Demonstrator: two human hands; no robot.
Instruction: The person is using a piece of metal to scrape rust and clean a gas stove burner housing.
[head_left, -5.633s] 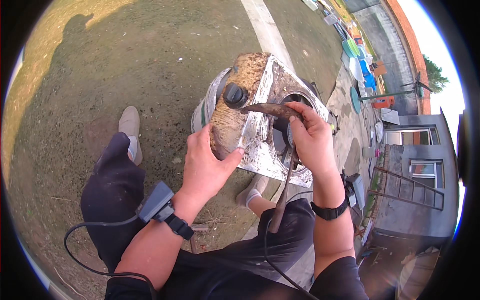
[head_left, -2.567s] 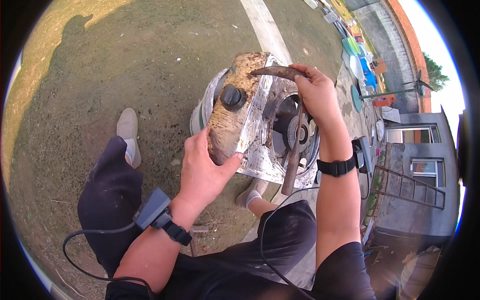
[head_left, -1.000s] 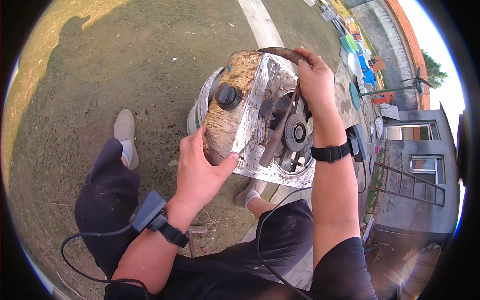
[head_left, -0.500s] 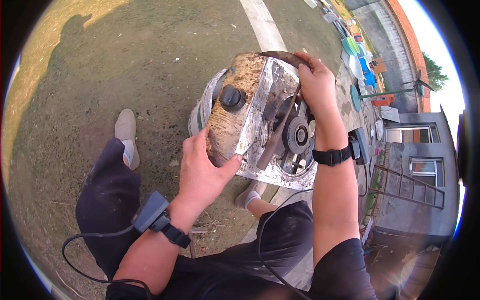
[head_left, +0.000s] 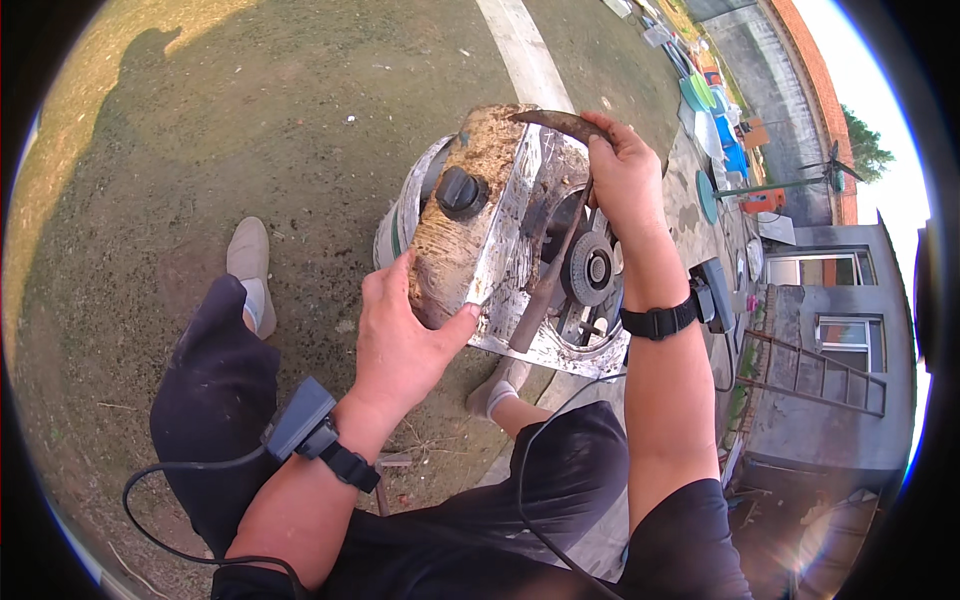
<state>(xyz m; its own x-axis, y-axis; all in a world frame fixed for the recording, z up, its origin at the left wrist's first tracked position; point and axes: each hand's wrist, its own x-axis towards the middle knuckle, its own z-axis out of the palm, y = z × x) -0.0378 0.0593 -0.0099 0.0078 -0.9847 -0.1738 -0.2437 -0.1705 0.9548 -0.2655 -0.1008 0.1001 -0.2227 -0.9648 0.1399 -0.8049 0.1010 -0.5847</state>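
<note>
In front of me is a dirty single-burner gas stove point(head_left: 508, 220), tilted, its brown-stained front panel carrying a black knob point(head_left: 460, 193) and its round burner point(head_left: 590, 268) facing right. My left hand point(head_left: 407, 327) grips the stove's near corner, thumb on the white edge and fingers over the stained panel. In my right hand point(head_left: 628, 175) is a rusty sickle point(head_left: 545, 300), held near the bend between shaft and blade. Its curved blade lies along the stove's far edge, and its wooden handle slants toward me across the burner side. Part of the blade is hidden behind my fingers.
A white round container point(head_left: 402, 215) with a green stripe shows behind the stove. Dark cables run from the wrist devices. A green-based fan point(head_left: 708, 197) and assorted goods stand at the right, before a grey building with a ladder point(head_left: 815, 370).
The sickle has shifted slightly left and toward me with my right hand; its blade tip shows further over the stained panel. My left hand and the stove have barely moved.
</note>
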